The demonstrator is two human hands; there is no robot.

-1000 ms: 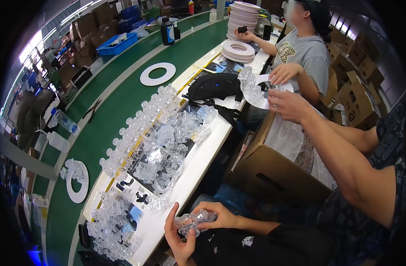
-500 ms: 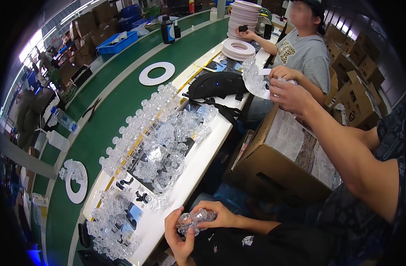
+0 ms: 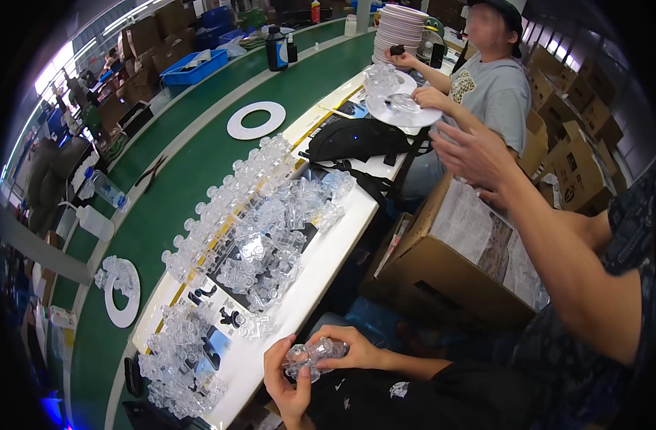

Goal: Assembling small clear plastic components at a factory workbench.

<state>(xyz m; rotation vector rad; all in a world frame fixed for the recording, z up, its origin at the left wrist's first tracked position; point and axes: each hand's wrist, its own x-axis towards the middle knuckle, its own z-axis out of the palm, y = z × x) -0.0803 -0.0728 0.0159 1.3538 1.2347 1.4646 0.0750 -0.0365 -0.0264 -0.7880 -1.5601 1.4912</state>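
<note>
My left hand and my right hand meet at the lower middle, just off the table's near edge. Between them they grip a clear plastic piece with rounded knobs. The left thumb presses against its near side, and fingers of both hands cover parts of it. Beside my hands, a loose heap of similar clear pieces lies at the table's left end. Another pile of clear pieces spreads over printed sheets, backed by a row of clear pieces along the table's far edge.
A black waist bag lies on the white table. Right of it, a co-worker's hand is near a white ring, which a person in grey touches. Below is an open cardboard box. White rings rest on the green conveyor.
The co-worker's hand has come off the white ring with clear pieces, which is now lower and farther left at the grey-shirted person's hand. My hands have hardly moved.
</note>
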